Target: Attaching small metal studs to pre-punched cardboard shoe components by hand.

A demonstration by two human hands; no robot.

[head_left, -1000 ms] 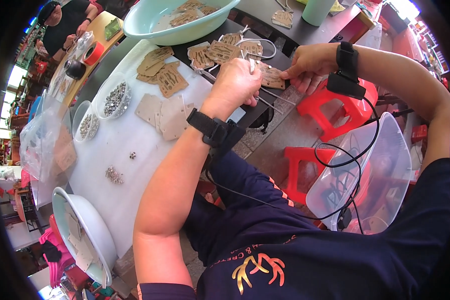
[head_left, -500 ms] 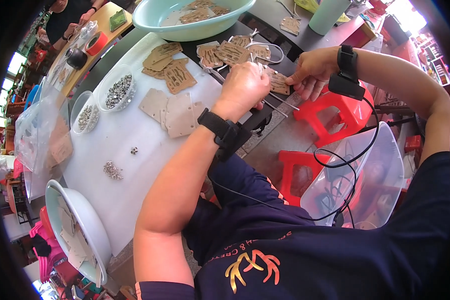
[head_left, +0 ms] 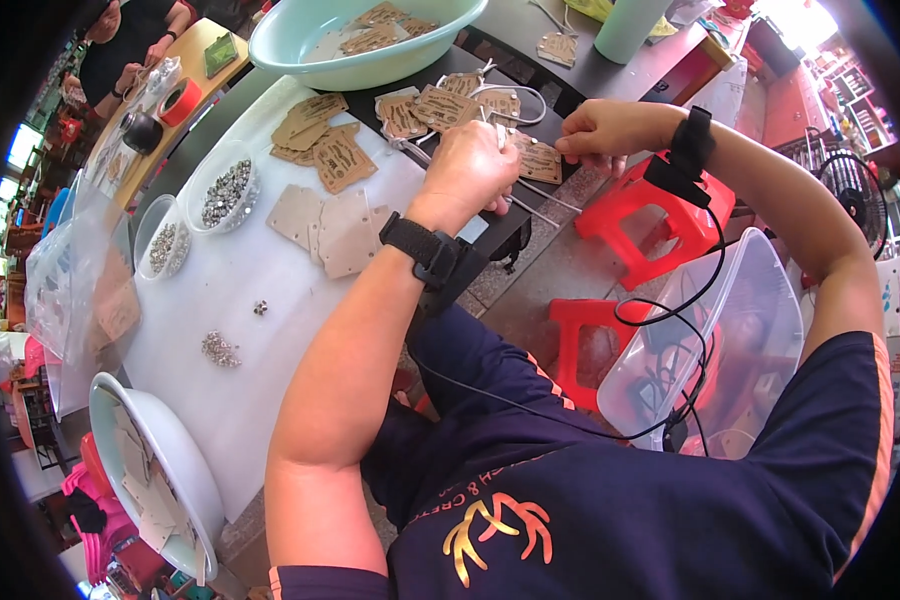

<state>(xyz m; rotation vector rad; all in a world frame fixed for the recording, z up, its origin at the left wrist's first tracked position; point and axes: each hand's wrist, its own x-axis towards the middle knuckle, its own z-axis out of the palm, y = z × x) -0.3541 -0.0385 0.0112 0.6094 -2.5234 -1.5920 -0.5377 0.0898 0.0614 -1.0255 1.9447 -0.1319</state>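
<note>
My left hand [head_left: 467,165] is closed at the near edge of the black table, with a brown printed tag [head_left: 538,160] and white cord at its fingers. Two loose cord ends [head_left: 545,208] hang below that hand. At the tag's right corner my right hand [head_left: 602,132] is pinched shut, its thumb and forefinger together; the exact grip is partly hidden. Just beyond my left hand lies a cluster of corded printed tags [head_left: 440,108]. To its left are a pile of loose printed tags [head_left: 342,158] and several plain beige pieces [head_left: 320,230].
Two clear tubs [head_left: 222,190] of small metal parts stand on the white sheet [head_left: 280,390], near a little metal heap [head_left: 220,349]. A pale green basin [head_left: 370,68] is at the back, another basin [head_left: 185,465] at lower left. Red stools [head_left: 660,215] and a clear bin [head_left: 710,345] are right.
The view has shifted slightly, so most things sit a little further left. My right hand's fingers have drawn together into a tighter pinch at the tag's corner. My left hand keeps its grip.
</note>
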